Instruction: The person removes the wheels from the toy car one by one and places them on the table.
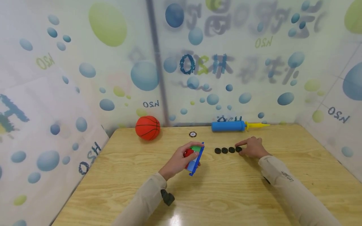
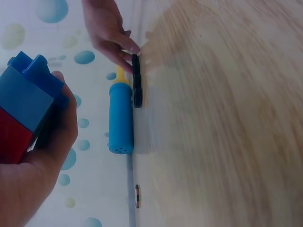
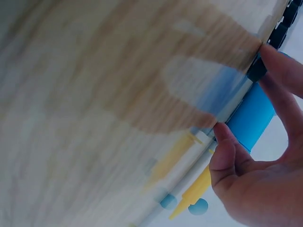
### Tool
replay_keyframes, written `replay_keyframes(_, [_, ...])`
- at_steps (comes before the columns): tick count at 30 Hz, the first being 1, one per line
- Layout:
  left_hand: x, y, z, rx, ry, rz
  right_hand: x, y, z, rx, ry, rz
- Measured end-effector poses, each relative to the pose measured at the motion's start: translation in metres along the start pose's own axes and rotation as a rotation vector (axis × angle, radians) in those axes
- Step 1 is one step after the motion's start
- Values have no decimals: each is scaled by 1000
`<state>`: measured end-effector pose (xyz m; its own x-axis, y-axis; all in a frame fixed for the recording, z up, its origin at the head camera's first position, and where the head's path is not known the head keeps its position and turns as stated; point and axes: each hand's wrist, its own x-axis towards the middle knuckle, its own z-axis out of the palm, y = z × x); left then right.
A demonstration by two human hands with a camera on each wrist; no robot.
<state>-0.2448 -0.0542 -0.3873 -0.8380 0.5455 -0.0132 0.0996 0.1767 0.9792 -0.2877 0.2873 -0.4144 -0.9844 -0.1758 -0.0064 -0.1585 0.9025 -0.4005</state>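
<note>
My left hand (image 1: 182, 158) grips a toy block piece (image 1: 194, 160) of blue, red and green parts and holds it tilted just above the wooden table (image 1: 226, 194). The left wrist view shows the block piece (image 2: 23, 106) in the left hand (image 2: 49, 151). My right hand (image 1: 251, 147) rests on the table, fingertips touching the rightmost black disc (image 1: 238, 149) of a short row of black discs (image 1: 224, 150). In the right wrist view a forefinger (image 3: 279, 66) lies on that black disc (image 3: 257, 70), while the thumb (image 3: 222, 142) stays apart from it on the table.
A blue hand pump (image 1: 228, 126) with a yellow nozzle lies along the back edge. An orange toy basketball (image 1: 147, 127) sits at the back left. One small round disc (image 1: 193, 134) lies alone behind the block. Printed screens wall in three sides.
</note>
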Motion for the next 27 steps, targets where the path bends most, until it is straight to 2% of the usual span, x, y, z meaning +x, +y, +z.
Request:
replay_keyframes(6, [1, 0, 2, 0, -30, -14, -4, -2, -9, 20, -38, -26])
replay_keyframes(10, [1, 3, 1, 10, -45, -2, -7, -11, -27, 117, -80, -75])
replay_keyframes(14, [2, 5, 0, 32, -46, 10, -10, -29, -40, 203, -79, -174])
replay_keyframes(21, [3, 9, -1, 64, -48, 18, -17, -67, -41, 226, 11, -354])
replay_keyframes(27, [3, 13, 0, 180, -40, 34, -25, -98, -37, 323, -12, -477])
